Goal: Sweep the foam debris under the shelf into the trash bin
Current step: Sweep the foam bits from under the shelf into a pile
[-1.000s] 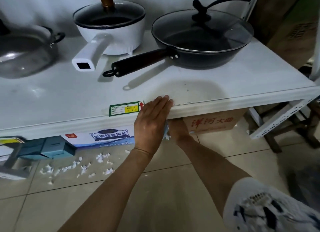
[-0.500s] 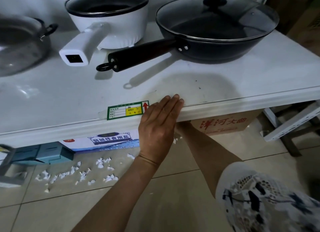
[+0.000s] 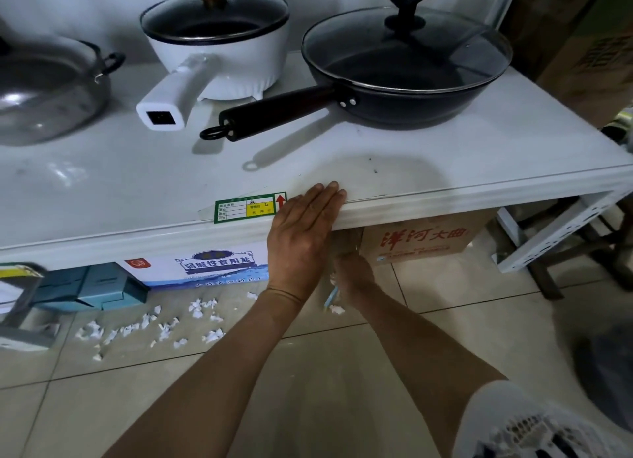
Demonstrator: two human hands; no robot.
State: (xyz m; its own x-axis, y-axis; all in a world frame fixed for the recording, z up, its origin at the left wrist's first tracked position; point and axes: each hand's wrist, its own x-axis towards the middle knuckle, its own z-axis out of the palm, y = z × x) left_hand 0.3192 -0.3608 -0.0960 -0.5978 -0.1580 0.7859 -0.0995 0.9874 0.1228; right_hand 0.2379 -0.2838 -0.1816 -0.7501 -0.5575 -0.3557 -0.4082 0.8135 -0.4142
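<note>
White foam debris [image 3: 150, 327] lies scattered on the floor tiles under the front left of the white shelf [image 3: 445, 204]; a few bits [image 3: 337, 309] lie by my right hand. My left hand [image 3: 301, 238] rests flat on the shelf's front edge, fingers together, holding nothing. My right hand [image 3: 354, 277] reaches under the shelf just right of it, its fingers mostly hidden. It seems closed around a thin light blue handle [image 3: 331, 296] that sticks out below it. The tool's working end is hidden.
On the shelf stand a black lidded pan [image 3: 404, 77], a white lidded pot [image 3: 219, 50] and a steel pot [image 3: 44, 94]. Underneath are a brown carton [image 3: 421, 245], a white and blue box [image 3: 219, 265] and teal boxes [image 3: 89, 288]. A dark blurred object [image 3: 609, 372] sits at right.
My right hand, deep under the shelf half a second ago, has come back toward me, and the blue handle shows again. The left hand stays on the edge.
</note>
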